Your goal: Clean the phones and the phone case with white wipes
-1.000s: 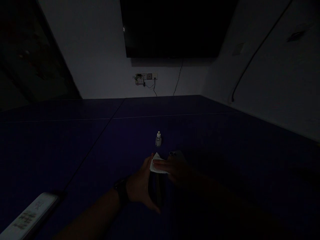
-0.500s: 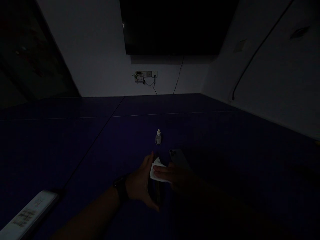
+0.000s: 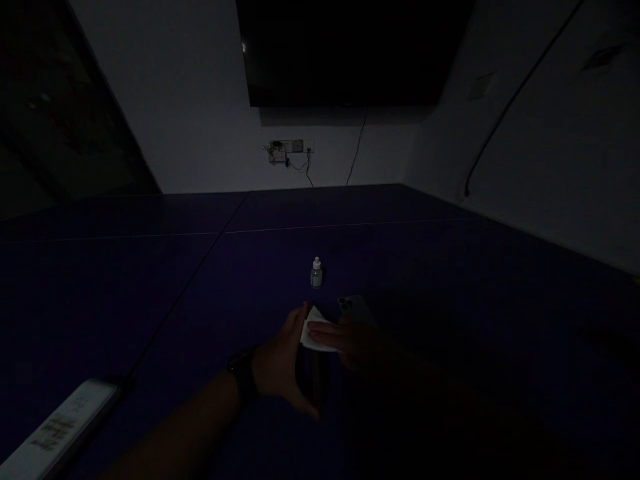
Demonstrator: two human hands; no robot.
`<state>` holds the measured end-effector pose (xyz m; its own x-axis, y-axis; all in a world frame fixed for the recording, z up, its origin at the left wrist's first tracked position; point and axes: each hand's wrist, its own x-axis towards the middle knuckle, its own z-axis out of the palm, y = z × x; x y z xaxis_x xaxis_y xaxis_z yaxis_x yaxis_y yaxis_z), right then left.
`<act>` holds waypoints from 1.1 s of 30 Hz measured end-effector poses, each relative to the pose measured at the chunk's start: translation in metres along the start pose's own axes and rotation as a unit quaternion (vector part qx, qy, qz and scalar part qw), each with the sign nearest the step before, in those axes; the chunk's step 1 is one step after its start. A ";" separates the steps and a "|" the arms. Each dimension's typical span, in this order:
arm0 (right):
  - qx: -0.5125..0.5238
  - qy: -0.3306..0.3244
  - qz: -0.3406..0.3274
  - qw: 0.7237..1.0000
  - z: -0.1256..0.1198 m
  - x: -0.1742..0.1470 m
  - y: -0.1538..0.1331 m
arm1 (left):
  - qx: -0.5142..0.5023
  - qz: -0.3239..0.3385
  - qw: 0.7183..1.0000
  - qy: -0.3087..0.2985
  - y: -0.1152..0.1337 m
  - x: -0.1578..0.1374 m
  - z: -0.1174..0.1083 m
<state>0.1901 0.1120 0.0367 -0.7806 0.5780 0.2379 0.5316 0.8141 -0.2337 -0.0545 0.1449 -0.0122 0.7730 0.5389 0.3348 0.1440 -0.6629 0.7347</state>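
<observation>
away from the body slid the white folded cloth under the right hand, its visible fingers pressed together, any pinch hidden, now covering the far part of a dark, narrow object. that object lay beside the left hand, whose thumb and fingers were spread wide, grip unclear.

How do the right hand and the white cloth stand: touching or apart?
Touching. The head view shows the right hand with its fingers lying on the cloth.
</observation>
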 end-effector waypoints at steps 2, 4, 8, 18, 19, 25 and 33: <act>-0.003 -0.006 0.044 0.999 -0.008 0.014 0.007 | -0.012 0.007 1.000 -0.001 0.005 0.003 -0.002; 0.001 -0.012 0.069 0.998 -0.015 0.023 0.010 | -0.019 0.011 1.000 -0.002 0.009 0.005 -0.004; 0.002 -0.015 0.088 0.996 -0.020 0.030 0.014 | -0.005 0.012 1.000 0.006 0.011 0.007 -0.004; -0.099 0.016 -0.033 0.994 0.014 -0.011 -0.019 | 0.028 0.008 1.000 0.004 -0.003 -0.001 0.003; -0.094 0.027 -0.060 0.993 0.017 -0.018 -0.023 | 0.031 0.007 0.999 0.002 -0.005 -0.002 0.003; -0.093 0.079 -0.139 0.983 0.008 -0.035 -0.041 | 0.019 -0.022 1.000 -0.011 -0.011 -0.002 0.003; -0.131 0.030 -0.085 0.987 0.002 -0.005 -0.012 | 0.021 0.003 1.000 -0.002 -0.002 -0.001 0.000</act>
<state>0.1872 0.0995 0.0364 -0.8494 0.4268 0.3104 0.4668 0.8820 0.0645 -0.0550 0.1456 -0.0138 0.7760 0.5334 0.3365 0.1650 -0.6866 0.7080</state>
